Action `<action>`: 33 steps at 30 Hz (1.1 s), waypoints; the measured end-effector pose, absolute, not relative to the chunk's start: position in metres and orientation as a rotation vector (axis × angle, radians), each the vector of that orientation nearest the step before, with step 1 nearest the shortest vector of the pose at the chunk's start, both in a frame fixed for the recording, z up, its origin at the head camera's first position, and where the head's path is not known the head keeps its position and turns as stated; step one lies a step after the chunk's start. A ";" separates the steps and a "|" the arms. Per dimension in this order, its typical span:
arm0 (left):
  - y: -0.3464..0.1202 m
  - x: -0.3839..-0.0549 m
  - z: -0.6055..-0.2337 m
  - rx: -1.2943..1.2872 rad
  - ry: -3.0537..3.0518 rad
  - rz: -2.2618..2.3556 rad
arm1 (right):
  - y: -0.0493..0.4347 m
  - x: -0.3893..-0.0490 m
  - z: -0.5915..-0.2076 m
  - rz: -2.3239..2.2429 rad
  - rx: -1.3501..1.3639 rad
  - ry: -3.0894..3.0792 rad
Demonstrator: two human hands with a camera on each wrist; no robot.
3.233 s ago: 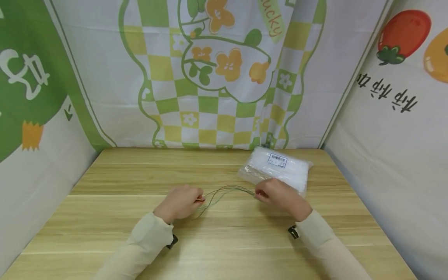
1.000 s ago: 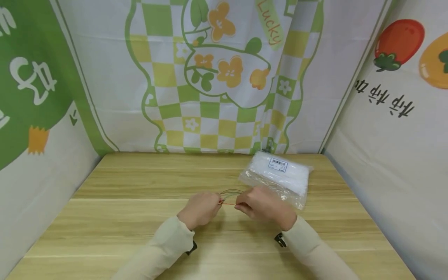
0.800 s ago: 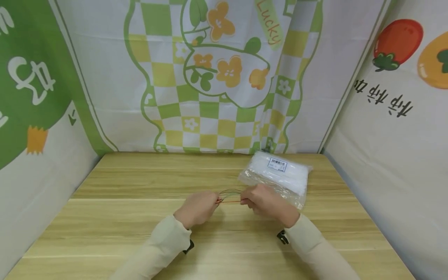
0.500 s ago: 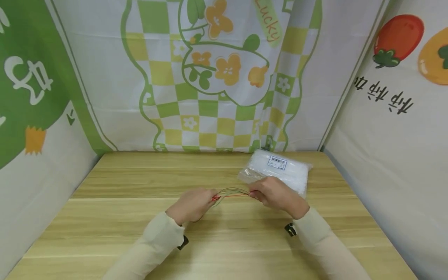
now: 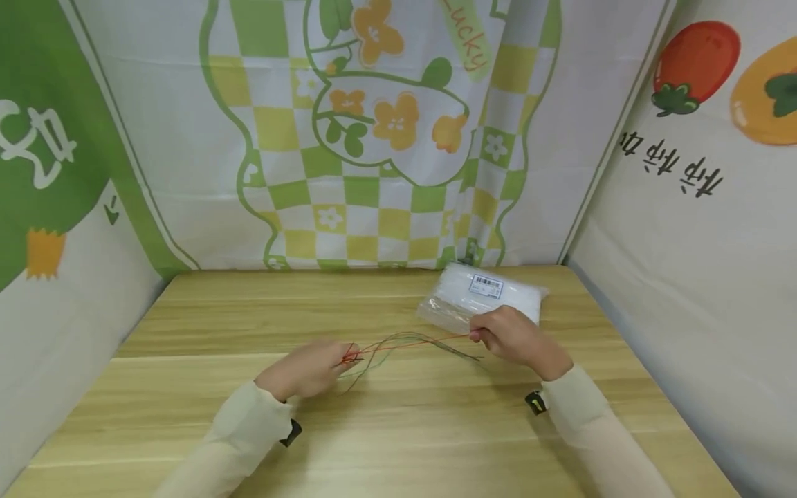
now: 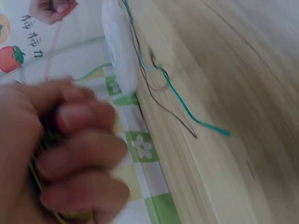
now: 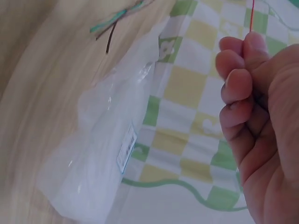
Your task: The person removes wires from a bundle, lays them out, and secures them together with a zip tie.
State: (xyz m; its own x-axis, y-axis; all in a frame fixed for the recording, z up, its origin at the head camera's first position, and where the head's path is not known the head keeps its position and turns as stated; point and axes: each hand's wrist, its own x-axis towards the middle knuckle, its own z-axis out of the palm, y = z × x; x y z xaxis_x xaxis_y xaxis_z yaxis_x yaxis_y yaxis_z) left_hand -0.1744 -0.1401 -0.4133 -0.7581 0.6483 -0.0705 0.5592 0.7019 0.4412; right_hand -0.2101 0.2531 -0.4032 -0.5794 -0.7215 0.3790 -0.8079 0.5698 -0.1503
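Note:
My left hand [image 5: 305,370] grips a bundle of thin coloured wires in its curled fingers, at the left middle of the table. Yellow strands [image 6: 38,179] show inside that palm in the left wrist view. Between thumb and fingertip, my right hand [image 5: 521,340] pinches the end of a red wire [image 5: 429,341], drawn nearly straight between the hands. Green and brown wires [image 5: 405,335] arc away from the left hand, their far ends loose below the right hand. A teal wire end [image 6: 201,122] and a brown one hang free beside the left hand.
A clear plastic bag [image 5: 436,312] with white contents and a barcode label [image 5: 486,286] lies at the back right, just behind the right hand. Printed cloth [image 5: 373,200] walls off the back and both sides of the wooden table [image 5: 398,443].
The hands have moved apart, left hand leftward and right hand rightward, stretching the red wire. The arcing wires, whose ends were at the right hand, now end loose below it.

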 end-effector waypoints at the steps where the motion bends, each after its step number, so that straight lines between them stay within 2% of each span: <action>1: -0.143 -0.174 -0.413 0.994 2.661 0.618 | 0.252 -0.211 -0.403 0.469 1.261 -2.538; 4: -0.147 -0.173 -0.413 1.071 2.541 0.767 | 0.252 -0.213 -0.404 0.506 1.247 -2.562; 11: -0.153 -0.169 -0.414 0.987 2.436 1.107 | 0.252 -0.213 -0.404 0.513 1.273 -2.524; 15: -0.159 -0.169 -0.414 1.051 2.442 1.174 | 0.254 -0.213 -0.402 0.515 1.276 -2.500; 26: -0.181 -0.175 -0.413 1.128 2.492 1.120 | 0.272 -0.213 -0.408 0.514 1.213 -2.514; 33: -0.188 -0.175 -0.415 1.197 2.589 0.843 | 0.269 -0.212 -0.408 0.489 1.216 -2.585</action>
State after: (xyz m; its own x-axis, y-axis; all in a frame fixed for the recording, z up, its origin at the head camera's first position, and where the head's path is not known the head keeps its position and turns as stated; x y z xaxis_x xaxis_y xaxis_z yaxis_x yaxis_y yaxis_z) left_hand -0.1747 -0.1881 -0.4149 -0.6642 0.7431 0.0813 0.6485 0.5187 0.5572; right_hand -0.2121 0.2688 -0.4076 -0.6236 -0.6969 0.3544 -0.7781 0.5969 -0.1953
